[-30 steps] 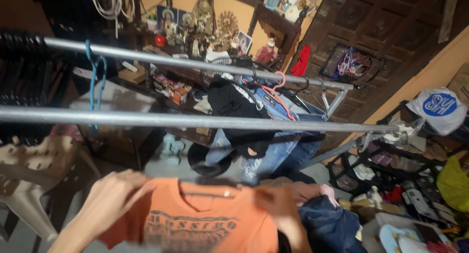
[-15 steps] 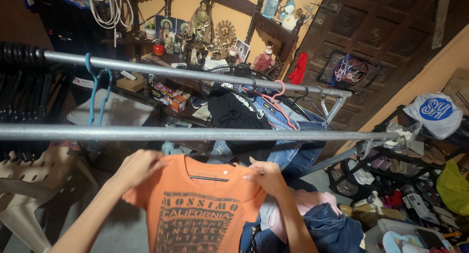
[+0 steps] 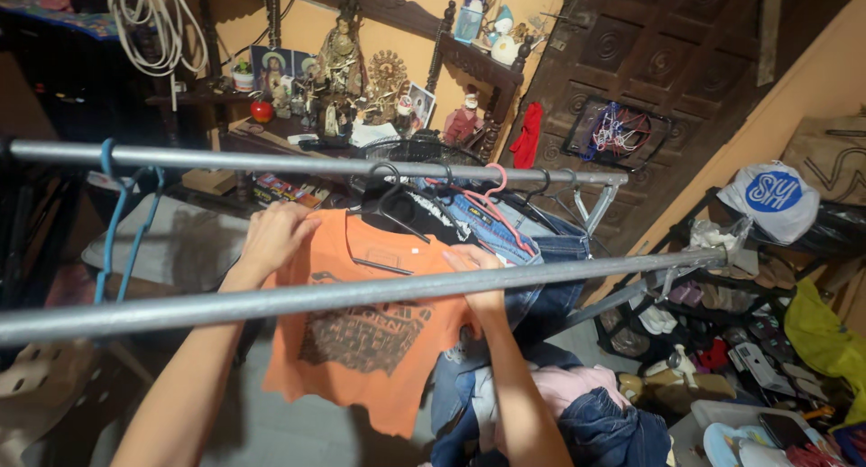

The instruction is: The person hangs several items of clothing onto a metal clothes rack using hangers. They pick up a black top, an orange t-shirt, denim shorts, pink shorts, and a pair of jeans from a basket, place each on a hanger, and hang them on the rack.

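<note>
An orange T-shirt (image 3: 370, 341) with a dark printed front hangs on a black hanger (image 3: 390, 205), whose hook is at the far metal rail (image 3: 225, 159). My left hand (image 3: 273, 239) grips the shirt's left shoulder. My right hand (image 3: 475, 270) holds its right shoulder, partly hidden behind the near metal rail (image 3: 271, 298). Just right of the shirt, jeans and a dark garment (image 3: 505, 228) hang from the far rail on pink and black hangers.
A blue hanger (image 3: 115, 223) hangs at the left of the far rail. A pile of clothes (image 3: 586, 413) lies below right. Behind stand a shelf of figurines (image 3: 361, 70), a carved wooden door (image 3: 649, 61) and a cluttered rack (image 3: 749, 314) with a white bag.
Both hands have lifted the orange shirt up and away, from below the near rail to the far rail. The hanger hook now reaches that rail. The view has tilted upward.
</note>
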